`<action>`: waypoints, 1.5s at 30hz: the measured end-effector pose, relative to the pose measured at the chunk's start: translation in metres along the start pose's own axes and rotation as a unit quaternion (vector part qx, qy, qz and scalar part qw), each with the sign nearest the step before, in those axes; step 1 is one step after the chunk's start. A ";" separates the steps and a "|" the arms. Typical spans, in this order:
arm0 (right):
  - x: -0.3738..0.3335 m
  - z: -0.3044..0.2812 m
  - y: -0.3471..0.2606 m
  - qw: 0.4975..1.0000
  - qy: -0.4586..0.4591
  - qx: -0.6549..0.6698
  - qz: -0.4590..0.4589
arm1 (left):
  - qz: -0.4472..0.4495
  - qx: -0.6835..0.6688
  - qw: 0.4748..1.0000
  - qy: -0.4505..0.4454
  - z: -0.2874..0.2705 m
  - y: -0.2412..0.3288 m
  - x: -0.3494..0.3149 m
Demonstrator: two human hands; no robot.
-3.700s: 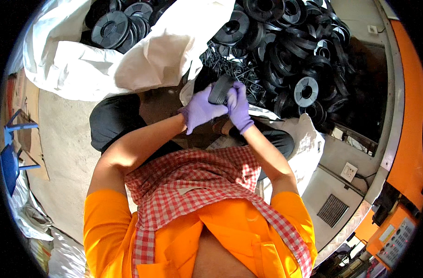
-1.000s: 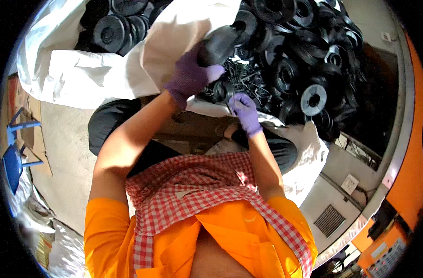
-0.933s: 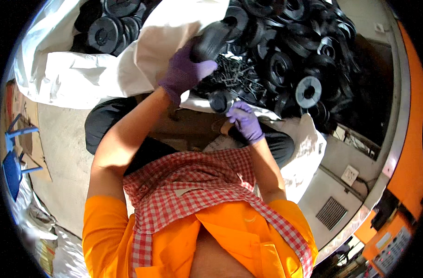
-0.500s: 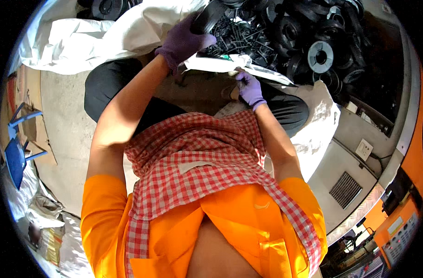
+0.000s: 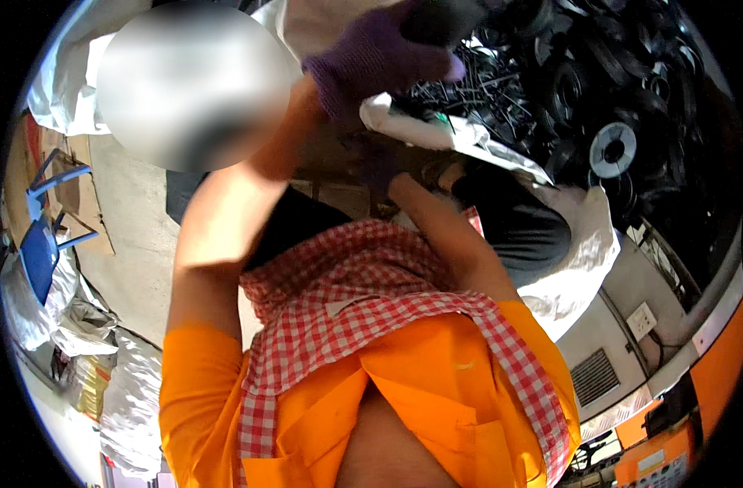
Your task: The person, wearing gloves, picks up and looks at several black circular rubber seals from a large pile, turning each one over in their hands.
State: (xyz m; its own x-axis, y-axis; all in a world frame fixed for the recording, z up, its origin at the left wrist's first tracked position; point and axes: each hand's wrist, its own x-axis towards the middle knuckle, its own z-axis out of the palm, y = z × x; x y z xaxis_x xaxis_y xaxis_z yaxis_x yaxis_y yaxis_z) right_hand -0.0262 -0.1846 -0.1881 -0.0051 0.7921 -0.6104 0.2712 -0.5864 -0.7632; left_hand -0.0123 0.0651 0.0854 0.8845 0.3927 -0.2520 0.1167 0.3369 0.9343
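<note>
My left hand (image 5: pixel 371 61), in a purple knit glove, is raised at the top centre. Its fingers are wrapped round a dark, rounded black part (image 5: pixel 445 20), with the thumb pointing right; the part's exact kind is unclear. My right hand (image 5: pixel 374 165), gloved too, is in deep shadow below it, between my knees, and its fingers do not show clearly. Beyond my hands lies a heap of thin black plastic sticks (image 5: pixel 489 85). To their right is a pile of black reels and rings (image 5: pixel 571 85), with one grey reel (image 5: pixel 612 150) among them.
White sacking (image 5: pixel 502 146) edges the heap, and more hangs by my right knee (image 5: pixel 514 220). A grey cabinet with a vent (image 5: pixel 595 376) stands at right. A blue chair (image 5: pixel 42 252) is at far left, near cardboard. A blurred patch covers the upper left.
My left hand has moved right with the black part. My right hand has shifted left, from beside my right knee into the shadow. The view has turned slightly; a blurred patch now covers the upper left.
</note>
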 end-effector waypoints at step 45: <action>-0.198 -0.135 -0.168 0.832 0.219 -0.325 -0.393 | -0.272 -0.226 0.906 -0.233 0.063 -0.051 -0.076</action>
State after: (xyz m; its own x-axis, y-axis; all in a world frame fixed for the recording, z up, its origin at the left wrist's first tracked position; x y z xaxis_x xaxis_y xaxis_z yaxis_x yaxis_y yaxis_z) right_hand 0.0595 -0.2193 0.0897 -0.1132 0.9569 0.2673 0.8138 0.2437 -0.5275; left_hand -0.0568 -0.0355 0.0727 0.8584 -0.3055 -0.4121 0.4891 0.7298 0.4777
